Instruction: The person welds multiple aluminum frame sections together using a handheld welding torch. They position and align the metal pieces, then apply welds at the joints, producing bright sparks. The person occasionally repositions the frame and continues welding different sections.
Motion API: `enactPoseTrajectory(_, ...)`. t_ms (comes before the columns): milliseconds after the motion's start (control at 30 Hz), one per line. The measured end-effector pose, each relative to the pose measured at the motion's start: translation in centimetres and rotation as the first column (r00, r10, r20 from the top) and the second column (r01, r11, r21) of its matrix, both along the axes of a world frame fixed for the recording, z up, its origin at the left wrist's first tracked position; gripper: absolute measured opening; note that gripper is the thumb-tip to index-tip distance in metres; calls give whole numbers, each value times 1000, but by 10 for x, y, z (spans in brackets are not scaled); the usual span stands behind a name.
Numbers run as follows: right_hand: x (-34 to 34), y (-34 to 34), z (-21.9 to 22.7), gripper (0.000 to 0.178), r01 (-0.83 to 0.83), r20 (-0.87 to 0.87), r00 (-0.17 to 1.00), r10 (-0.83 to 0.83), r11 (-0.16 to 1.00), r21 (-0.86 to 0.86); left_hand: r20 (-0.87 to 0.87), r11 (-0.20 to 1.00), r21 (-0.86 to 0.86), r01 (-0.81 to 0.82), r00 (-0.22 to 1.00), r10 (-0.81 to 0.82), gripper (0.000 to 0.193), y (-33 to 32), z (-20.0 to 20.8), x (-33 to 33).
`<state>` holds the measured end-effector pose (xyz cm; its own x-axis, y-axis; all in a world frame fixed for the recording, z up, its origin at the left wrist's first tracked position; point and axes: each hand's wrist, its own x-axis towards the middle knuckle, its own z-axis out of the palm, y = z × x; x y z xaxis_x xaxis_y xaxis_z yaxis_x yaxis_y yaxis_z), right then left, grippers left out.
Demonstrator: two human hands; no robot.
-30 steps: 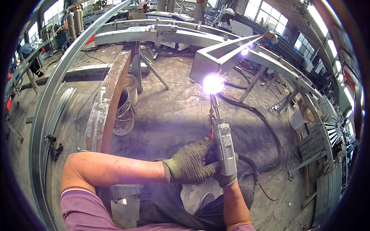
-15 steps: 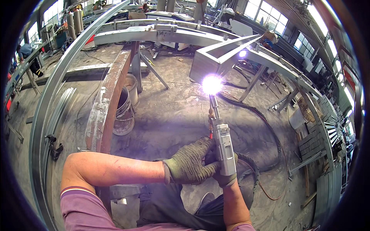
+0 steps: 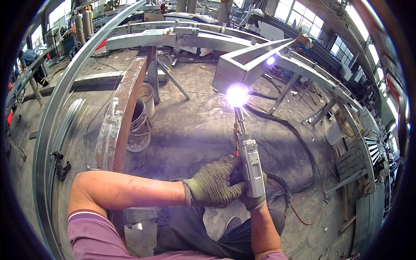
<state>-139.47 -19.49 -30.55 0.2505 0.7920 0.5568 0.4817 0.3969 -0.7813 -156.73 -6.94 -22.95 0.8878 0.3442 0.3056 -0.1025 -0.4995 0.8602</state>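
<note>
A silver-grey welding torch point(image 3: 253, 171) points away from me, with a bright white-violet glare point(image 3: 237, 95) at its tip. The glare sits at the lower corner of a welded metal box frame point(image 3: 229, 74) and hides the exact point of contact. My right hand point(image 3: 252, 202), in a dark glove, is closed around the torch from behind and below; the torch body covers much of it. From the left, my left hand point(image 3: 214, 183), in a green-grey knit glove, closes in against the torch and the right hand. Its fingertips are partly hidden.
Long metal beams point(image 3: 182, 40) run across the far side on supports. A rusty beam point(image 3: 125, 112) stands at left beside dirty buckets point(image 3: 139, 130). Dark hoses point(image 3: 299, 134) curve over the floor at right. A metal rail point(image 3: 56, 117) arches along the far left; another person point(image 3: 29, 58) is beyond it.
The torch tip, its glare and the box frame's corner sit very slightly further left in the picture. Faint sparks show near the tip. Both hands keep their hold.
</note>
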Motion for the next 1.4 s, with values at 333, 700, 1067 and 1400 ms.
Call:
enactPoseTrajectory(333, 2, 0, -3, 38, 67, 36, 997, -67, 998, -14, -4, 1000, -12, -2, 1000, 2, 63, 0, -1, 0)
enactPoseTrajectory(700, 4, 0, -4, 32, 80, 132, 988, -77, 997, -16, -54, 999, -42, 10, 998, -13, 63, -1, 5, 0)
enactPoseTrajectory(1067, 6, -2, -12, 26, 14, 38, 999, -12, 998, -53, -80, 1000, -22, -20, 997, 18, 64, -1, 2, 2)
enactPoseTrajectory(1400, -1, 0, -3, 36, 149, 64, 987, -145, 987, -61, -27, 999, 17, -41, 999, 41, 62, -1, -4, 3)
